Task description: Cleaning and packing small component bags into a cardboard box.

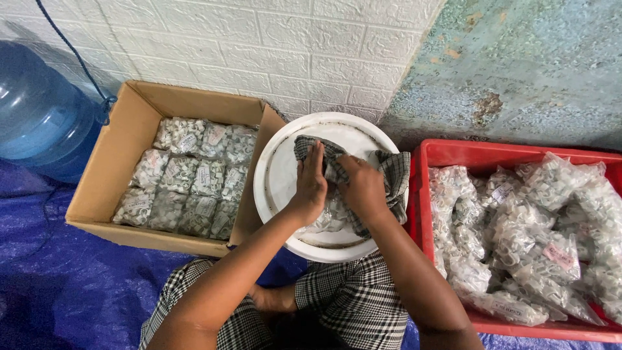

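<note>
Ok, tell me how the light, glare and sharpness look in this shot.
Head view: soft, even light, with faint shadows under the hands on the white lid; mild sheen on the bags in the red crate and on the blue jug; sharp overall, no motion blur on left hand or right hand; wide-lens bending at the edges.

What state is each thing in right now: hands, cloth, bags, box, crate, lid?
Left hand: flat, pressing the checked cloth.
Right hand: pressing the same cloth.
Checked cloth: crumpled, draped over a clear bag.
White round lid: flat, bearing cloth and bag.
Cardboard box: open, bags packed in rows.
Red crate: open, bags heaped loosely.
Blue water jug: state unclear.
</note>
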